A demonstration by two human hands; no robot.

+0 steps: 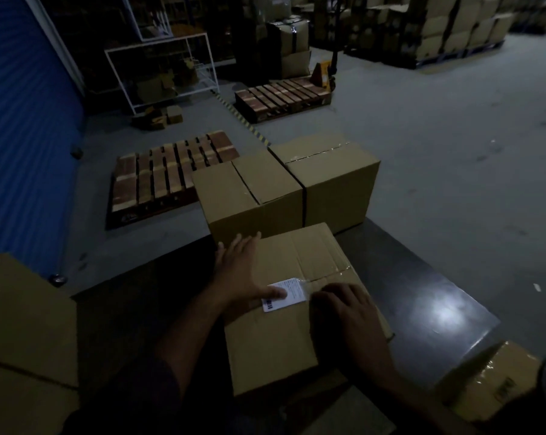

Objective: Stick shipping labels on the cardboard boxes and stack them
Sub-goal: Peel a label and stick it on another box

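A brown cardboard box [284, 337] lies on the dark table [422, 287] right in front of me. A white shipping label [289, 290] with a barcode sits on its top near the taped seam. My left hand [243, 271] lies flat on the box, fingers spread, with its thumb pressing on the label. My right hand [347, 312] rests palm down on the box just right of the label, fingers slightly curled. Two more sealed boxes stand side by side at the table's far edge, one on the left [249, 196] and one on the right [334, 180].
A large box [26, 337] stands at my near left and a taped box [491, 381] at my near right. Wooden pallets [168, 174] lie on the grey floor beyond the table. A blue shutter [20, 120], white racks and stacked cartons stand farther back.
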